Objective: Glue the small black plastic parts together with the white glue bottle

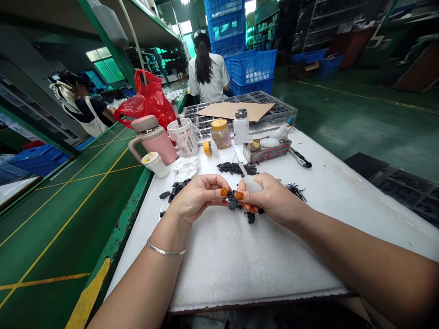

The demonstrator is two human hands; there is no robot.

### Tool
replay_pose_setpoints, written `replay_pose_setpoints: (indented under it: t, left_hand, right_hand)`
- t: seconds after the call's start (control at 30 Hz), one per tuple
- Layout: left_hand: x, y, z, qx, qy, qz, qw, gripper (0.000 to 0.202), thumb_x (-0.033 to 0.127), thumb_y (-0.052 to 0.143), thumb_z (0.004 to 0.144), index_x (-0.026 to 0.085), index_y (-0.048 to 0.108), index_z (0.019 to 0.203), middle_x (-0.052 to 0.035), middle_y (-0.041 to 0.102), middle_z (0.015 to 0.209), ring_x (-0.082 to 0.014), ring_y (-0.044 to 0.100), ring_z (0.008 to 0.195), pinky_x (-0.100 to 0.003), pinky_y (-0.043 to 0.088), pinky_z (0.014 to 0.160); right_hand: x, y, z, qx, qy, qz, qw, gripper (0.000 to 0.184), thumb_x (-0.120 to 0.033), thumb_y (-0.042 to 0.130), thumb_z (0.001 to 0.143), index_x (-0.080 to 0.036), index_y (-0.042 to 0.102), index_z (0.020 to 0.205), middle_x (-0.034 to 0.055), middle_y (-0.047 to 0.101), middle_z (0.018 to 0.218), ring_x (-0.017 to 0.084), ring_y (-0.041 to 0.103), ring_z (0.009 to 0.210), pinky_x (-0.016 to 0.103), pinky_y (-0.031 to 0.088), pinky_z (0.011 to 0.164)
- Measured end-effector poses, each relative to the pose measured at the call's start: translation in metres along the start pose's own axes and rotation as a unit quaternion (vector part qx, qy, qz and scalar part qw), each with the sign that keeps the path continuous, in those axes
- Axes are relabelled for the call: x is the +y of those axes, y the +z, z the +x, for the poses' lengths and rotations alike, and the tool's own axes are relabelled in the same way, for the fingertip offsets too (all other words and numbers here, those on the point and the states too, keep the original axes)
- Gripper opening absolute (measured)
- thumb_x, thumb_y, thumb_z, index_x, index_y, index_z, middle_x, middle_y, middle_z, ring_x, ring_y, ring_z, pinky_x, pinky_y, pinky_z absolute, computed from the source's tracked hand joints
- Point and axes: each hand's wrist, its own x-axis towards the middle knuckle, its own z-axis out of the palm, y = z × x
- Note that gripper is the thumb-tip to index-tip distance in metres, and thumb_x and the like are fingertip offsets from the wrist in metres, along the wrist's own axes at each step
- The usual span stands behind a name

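Note:
My left hand (197,196) pinches a small black plastic part (233,203) between thumb and fingers, over the middle of the white table. From the other side, my right hand (277,201) grips the same part with its thumb and fingertips. A white squeeze bottle (253,184) with a thin needle tip is tucked in my right hand, its tip pointing up and away. Just beyond lies a heap of small black rings (236,168). Black parts (178,187) are piled by my left hand, and thin black strips (295,192) lie past my right wrist.
Across the white table (254,269) stand a pink thermos mug (159,145), a plastic cup (184,137), a yellow-lidded jar (220,135), a white pump bottle (241,128), a small box (267,151) and a utility knife (301,157). A green conveyor (68,214) runs left. Two people work beyond.

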Motion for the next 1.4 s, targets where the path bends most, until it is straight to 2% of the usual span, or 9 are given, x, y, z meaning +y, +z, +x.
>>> replay_pose_setpoints:
  t: [0.2, 0.37, 0.57, 0.73, 0.8, 0.9, 1.07, 1.23, 1.4]
  left_hand:
    - [0.002, 0.001, -0.001, 0.012, -0.015, 0.035, 0.999, 0.019, 0.019, 0.080, 0.062, 0.010, 0.066, 0.071, -0.0023, 0.064, 0.067, -0.0104, 0.059, 0.060, -0.022, 0.048, 0.059]
    - [0.003, 0.002, -0.002, 0.019, 0.008, 0.077, 0.997, 0.017, 0.019, 0.079, 0.064, 0.010, 0.067, 0.072, -0.0045, 0.066, 0.071, -0.0115, 0.061, 0.064, -0.023, 0.048, 0.063]
    - [0.003, 0.002, -0.002, 0.013, 0.017, 0.069, 0.997, 0.019, 0.021, 0.079, 0.064, 0.010, 0.065, 0.071, -0.0025, 0.064, 0.068, -0.0102, 0.060, 0.062, -0.021, 0.048, 0.061]
    - [0.002, 0.000, -0.001, 0.018, -0.011, 0.072, 0.997, 0.022, 0.022, 0.080, 0.062, 0.010, 0.065, 0.071, -0.0041, 0.065, 0.070, -0.0102, 0.060, 0.061, -0.021, 0.048, 0.060]
    - [0.001, -0.001, 0.000, 0.022, -0.009, 0.062, 0.998, 0.022, 0.022, 0.080, 0.062, 0.010, 0.064, 0.072, -0.0036, 0.065, 0.071, -0.0109, 0.061, 0.062, -0.022, 0.050, 0.061]
    - [-0.001, 0.002, 0.001, 0.048, 0.033, 0.047, 0.997, 0.023, 0.025, 0.080, 0.065, 0.012, 0.065, 0.077, -0.0027, 0.065, 0.076, -0.0115, 0.062, 0.068, -0.024, 0.052, 0.065]
    - [-0.003, 0.017, 0.000, 0.118, 0.134, 0.086, 0.980, 0.034, 0.035, 0.074, 0.072, 0.018, 0.068, 0.101, -0.0048, 0.069, 0.085, -0.0150, 0.064, 0.078, -0.025, 0.054, 0.068]
    - [-0.001, 0.028, -0.002, 0.154, 0.173, 0.148, 0.961, 0.035, 0.028, 0.076, 0.070, 0.015, 0.071, 0.102, -0.0033, 0.069, 0.073, -0.0131, 0.063, 0.067, -0.024, 0.052, 0.064]
    - [0.001, 0.027, -0.003, 0.155, 0.159, 0.131, 0.966, 0.042, 0.027, 0.078, 0.068, 0.014, 0.065, 0.106, -0.0040, 0.070, 0.074, -0.0136, 0.063, 0.065, -0.023, 0.052, 0.058]
  right_hand:
    - [-0.004, 0.000, -0.004, 0.033, -0.010, -0.091, 0.995, 0.032, -0.038, 0.073, 0.070, -0.011, 0.056, 0.065, -0.0008, 0.054, 0.052, 0.006, 0.044, 0.046, 0.017, 0.031, 0.043]
    - [-0.004, 0.001, -0.006, 0.061, -0.039, -0.148, 0.986, 0.025, -0.029, 0.071, 0.072, -0.011, 0.057, 0.062, -0.0014, 0.053, 0.052, 0.005, 0.043, 0.047, 0.017, 0.030, 0.043]
    - [0.003, 0.002, -0.006, 0.033, -0.021, -0.057, 0.998, 0.031, -0.038, 0.070, 0.073, -0.012, 0.055, 0.066, -0.0029, 0.050, 0.050, 0.005, 0.039, 0.045, 0.018, 0.029, 0.043]
    - [0.000, 0.006, -0.006, 0.094, -0.047, -0.181, 0.978, 0.033, -0.040, 0.071, 0.072, -0.011, 0.057, 0.063, -0.0006, 0.053, 0.053, 0.007, 0.044, 0.048, 0.019, 0.031, 0.044]
    - [-0.001, 0.006, -0.005, 0.093, -0.043, -0.176, 0.979, 0.035, -0.043, 0.071, 0.073, -0.011, 0.058, 0.063, -0.0003, 0.053, 0.052, 0.007, 0.044, 0.048, 0.019, 0.031, 0.044]
    - [0.000, 0.003, -0.002, 0.085, -0.033, -0.106, 0.990, 0.039, -0.048, 0.072, 0.071, -0.012, 0.057, 0.067, -0.0003, 0.053, 0.053, 0.007, 0.044, 0.048, 0.020, 0.032, 0.045]
    - [0.002, -0.004, 0.001, 0.120, -0.067, -0.046, 0.989, 0.041, -0.051, 0.071, 0.071, -0.012, 0.055, 0.067, -0.0006, 0.053, 0.057, 0.007, 0.045, 0.051, 0.020, 0.035, 0.050]
    - [0.002, -0.005, 0.001, 0.123, -0.065, -0.040, 0.989, 0.040, -0.050, 0.071, 0.072, -0.012, 0.057, 0.069, -0.0007, 0.054, 0.059, 0.007, 0.045, 0.053, 0.020, 0.035, 0.052]
    - [-0.001, -0.004, 0.001, 0.108, -0.055, -0.047, 0.992, 0.041, -0.051, 0.072, 0.070, -0.011, 0.061, 0.074, 0.0020, 0.059, 0.066, 0.009, 0.049, 0.058, 0.021, 0.039, 0.055]
